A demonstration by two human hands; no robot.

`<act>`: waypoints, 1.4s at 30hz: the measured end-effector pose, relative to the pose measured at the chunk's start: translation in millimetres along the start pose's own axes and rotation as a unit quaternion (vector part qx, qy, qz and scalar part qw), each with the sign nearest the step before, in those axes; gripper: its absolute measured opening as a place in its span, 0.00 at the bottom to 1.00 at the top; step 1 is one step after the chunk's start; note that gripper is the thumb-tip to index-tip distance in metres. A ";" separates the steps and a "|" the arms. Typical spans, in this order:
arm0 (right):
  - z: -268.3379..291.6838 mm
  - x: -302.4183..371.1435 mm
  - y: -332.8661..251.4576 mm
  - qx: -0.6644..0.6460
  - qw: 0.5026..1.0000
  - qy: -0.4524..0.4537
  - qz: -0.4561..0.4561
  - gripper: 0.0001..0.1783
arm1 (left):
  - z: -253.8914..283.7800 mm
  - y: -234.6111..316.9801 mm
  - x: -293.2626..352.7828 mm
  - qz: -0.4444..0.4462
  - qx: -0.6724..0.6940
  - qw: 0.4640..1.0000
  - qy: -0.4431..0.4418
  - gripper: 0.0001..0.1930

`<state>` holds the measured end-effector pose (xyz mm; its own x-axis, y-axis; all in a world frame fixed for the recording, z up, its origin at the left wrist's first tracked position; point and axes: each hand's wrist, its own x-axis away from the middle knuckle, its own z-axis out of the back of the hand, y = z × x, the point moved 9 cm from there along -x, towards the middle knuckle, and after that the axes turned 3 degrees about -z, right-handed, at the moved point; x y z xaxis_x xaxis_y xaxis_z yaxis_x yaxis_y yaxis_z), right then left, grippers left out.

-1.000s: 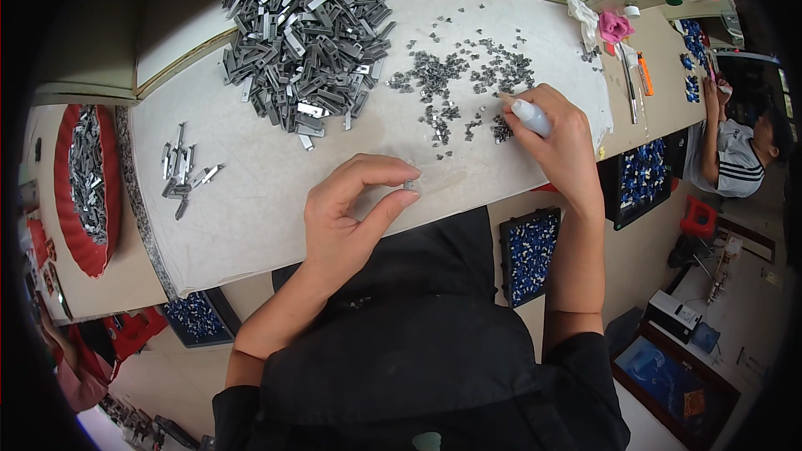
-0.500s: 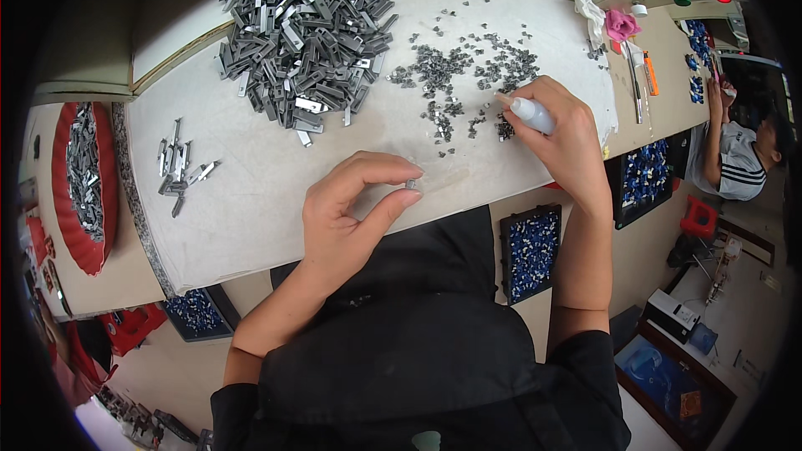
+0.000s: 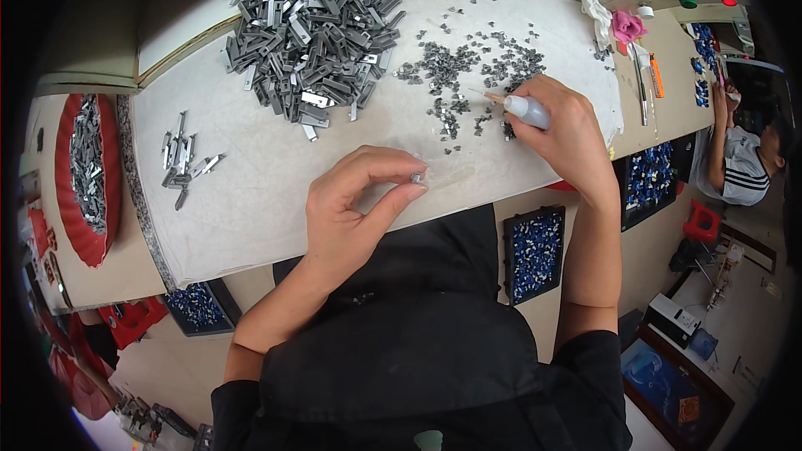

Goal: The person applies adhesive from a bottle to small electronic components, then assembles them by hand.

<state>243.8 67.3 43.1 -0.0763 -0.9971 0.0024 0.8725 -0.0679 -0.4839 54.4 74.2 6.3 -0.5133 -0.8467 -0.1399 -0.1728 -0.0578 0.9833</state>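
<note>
My left hand [image 3: 351, 205] is closed in a pinch over the front of the bench. Between its thumb and index fingertips sits a small shiny metal piece [image 3: 416, 177]. Farther right, my right hand [image 3: 564, 129] wraps round a small translucent white squeeze bottle [image 3: 528, 111]. The bottle lies tilted in the grip, and its thin needle tip points left over scattered small metal pieces [image 3: 447, 67]. Behind my left hand rises a big heap of grey rectangular metal parts [image 3: 309, 42]. Several longer grey parts [image 3: 178, 154] lie apart at the left of the white bench top [image 3: 251, 200].
A red oval tray [image 3: 109, 192] of grey parts stands at the left. An orange-handled tool [image 3: 657, 75] and a pink cloth [image 3: 628, 27] lie at the right. Below the bench are black trays [image 3: 536, 255] of blue and white pieces. Another person [image 3: 739, 154] sits at the far right.
The view has shifted slightly. Both hands keep their grips and nearly the same places over the bench. The bottle's needle tip shows more plainly now.
</note>
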 end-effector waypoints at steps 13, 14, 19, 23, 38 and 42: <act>-20.2 24.7 -54.8 -0.329 0.944 0.000 0.025 0.08 | 1.7 14.1 -2.5 -0.079 -0.103 0.991 0.030 0.09; -23.0 24.4 -57.7 -0.334 0.942 -0.011 0.025 0.07 | 1.3 14.3 -2.6 -0.078 -0.104 0.991 0.031 0.09; -27.3 22.8 -57.6 -0.322 0.946 -0.013 0.030 0.09 | -2.3 12.8 -1.9 -0.061 -0.110 0.992 0.003 0.10; -28.2 22.5 -59.2 -0.320 0.947 -0.019 0.031 0.09 | -2.0 11.2 -0.6 -0.062 -0.110 0.992 0.008 0.10; -39.4 18.8 -56.5 -0.342 0.936 -0.073 -0.035 0.04 | -2.2 22.3 1.8 -0.120 -0.189 0.974 0.030 0.09; -41.7 20.6 -53.6 -0.333 0.939 -0.071 -0.054 0.04 | -2.8 23.3 1.9 -0.136 -0.199 0.970 0.036 0.10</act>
<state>175.3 51.8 32.6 -0.0406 -0.9837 0.1754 0.3648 -0.1780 -0.9139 51.8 69.8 29.3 -0.4308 -0.8055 -0.4069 0.0513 -0.4720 0.8801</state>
